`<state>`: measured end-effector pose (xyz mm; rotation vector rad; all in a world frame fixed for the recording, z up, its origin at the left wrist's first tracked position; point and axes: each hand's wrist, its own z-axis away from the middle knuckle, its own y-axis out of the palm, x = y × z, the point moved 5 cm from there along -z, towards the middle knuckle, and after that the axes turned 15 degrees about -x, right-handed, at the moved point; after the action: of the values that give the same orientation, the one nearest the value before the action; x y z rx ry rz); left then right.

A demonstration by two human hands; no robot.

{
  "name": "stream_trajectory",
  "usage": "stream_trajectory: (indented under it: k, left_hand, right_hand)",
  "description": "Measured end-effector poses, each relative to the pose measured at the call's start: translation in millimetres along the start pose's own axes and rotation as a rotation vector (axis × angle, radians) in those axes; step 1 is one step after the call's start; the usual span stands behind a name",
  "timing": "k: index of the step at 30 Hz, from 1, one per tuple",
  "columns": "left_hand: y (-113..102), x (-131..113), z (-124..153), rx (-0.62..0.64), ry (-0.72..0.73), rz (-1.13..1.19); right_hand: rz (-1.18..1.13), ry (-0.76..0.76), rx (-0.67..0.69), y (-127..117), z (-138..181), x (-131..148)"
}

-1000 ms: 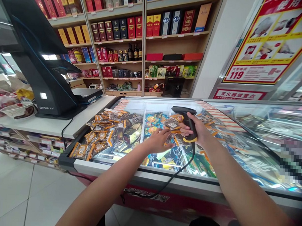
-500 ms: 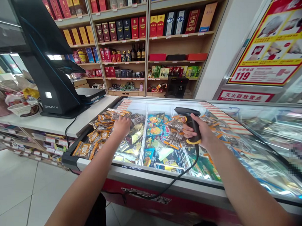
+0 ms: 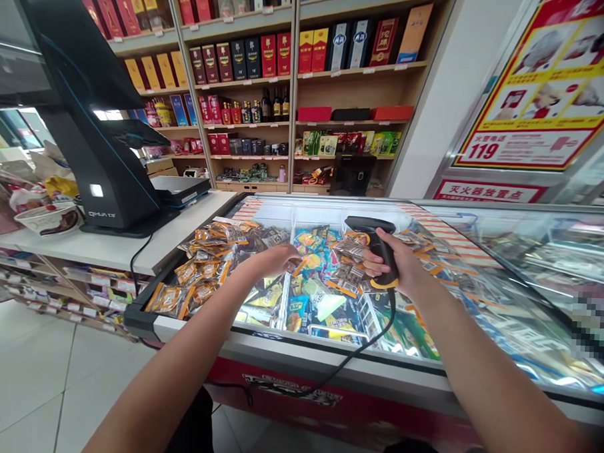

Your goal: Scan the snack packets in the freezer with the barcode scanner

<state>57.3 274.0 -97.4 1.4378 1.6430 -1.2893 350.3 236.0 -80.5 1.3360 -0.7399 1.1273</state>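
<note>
Nearest, the freezer's front rim (image 3: 326,361) runs left to right under both forearms, with bare floor tiles (image 3: 20,374) open to the left. The scanner's cord (image 3: 356,352) drapes over that rim. Past it, the left hand (image 3: 275,259) hovers over the divider between the packets, its grip pinching a small packet (image 3: 296,265) at the fingertips. Just right, well clear of the rim, the right hand (image 3: 398,264) has its grip wrapped tight around the barcode scanner (image 3: 376,246), held upright above the snack packets (image 3: 215,263). Left of the freezer, the white surface (image 3: 131,246) carries the register (image 3: 86,123). Farthest stand the shelves of boxes (image 3: 269,58)
</note>
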Motion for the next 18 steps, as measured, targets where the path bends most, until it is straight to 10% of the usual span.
stream_trajectory:
  k: [8,18]
  left_hand:
    - [-5,7,-1,-0.139,-0.024,-0.243]
    - [6,15,-23,-0.531,-0.283,0.259]
  right_hand:
    - [-0.007,0.016,-0.007,4,4,2]
    - [0.109,0.094,0.087,15,6,-11]
